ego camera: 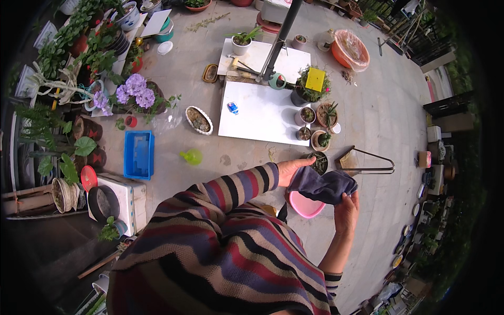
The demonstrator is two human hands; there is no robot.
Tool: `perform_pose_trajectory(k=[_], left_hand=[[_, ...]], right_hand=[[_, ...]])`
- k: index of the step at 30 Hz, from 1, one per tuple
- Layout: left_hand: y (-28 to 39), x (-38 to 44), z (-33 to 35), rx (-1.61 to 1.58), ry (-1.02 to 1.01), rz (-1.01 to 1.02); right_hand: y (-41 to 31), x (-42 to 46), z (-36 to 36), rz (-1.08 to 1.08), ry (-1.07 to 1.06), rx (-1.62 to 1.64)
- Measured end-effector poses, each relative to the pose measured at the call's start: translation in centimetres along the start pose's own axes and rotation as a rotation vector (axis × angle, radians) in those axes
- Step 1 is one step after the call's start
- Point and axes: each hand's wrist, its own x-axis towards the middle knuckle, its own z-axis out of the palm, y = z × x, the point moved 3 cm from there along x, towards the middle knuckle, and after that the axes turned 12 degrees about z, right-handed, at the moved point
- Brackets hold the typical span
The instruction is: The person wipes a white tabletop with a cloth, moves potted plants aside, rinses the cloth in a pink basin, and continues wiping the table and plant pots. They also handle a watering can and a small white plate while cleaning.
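A dark grey-blue cloth (325,187) is stretched between my two hands, folded or bunched in the middle. My left hand (293,170) grips its left end with the thumb on top. At the other end, my right hand (347,208) pinches the lower right edge between thumb and fingers. Under the cloth, partly hidden by it, a pink plastic basin (307,205) rests on the paved floor. Just beyond my left hand stands a dark round pot (318,162) with a plant in it.
A white board (260,118) ahead carries a blue-and-white packet (233,108) and several potted plants. Right of the cloth lies a long-handled dustpan (350,160). On the left are a blue plastic tub (139,155), a yellow-green plastic object (192,156) and a white foam box (134,204).
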Motion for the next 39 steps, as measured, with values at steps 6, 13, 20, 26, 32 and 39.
perform_pose_trajectory(k=[6,13,20,26,32,39], left_hand=[[2.0,-1.3,-5.8,0.347,0.132,0.023],[5.0,-3.2,-6.8,0.753,0.458,0.067],[8.0,-4.6,-6.0,0.812,0.418,0.055],[9.1,-5.0,-4.9,0.804,0.402,-0.001],[8.3,-4.8,-5.2,0.987,0.408,-0.072],[9.6,-3.6,-5.0,1.058,0.520,0.191]], right_hand=[[1.6,0.2,-3.6,0.107,0.109,-0.140],[3.9,1.1,-4.7,0.165,0.369,-0.215],[4.8,1.3,-5.1,-0.064,0.345,-0.096],[4.4,1.3,-3.5,-0.179,0.247,-0.089],[4.6,1.3,-3.5,-0.215,0.268,-0.210],[4.4,1.1,-4.2,-0.229,0.382,-0.214]])
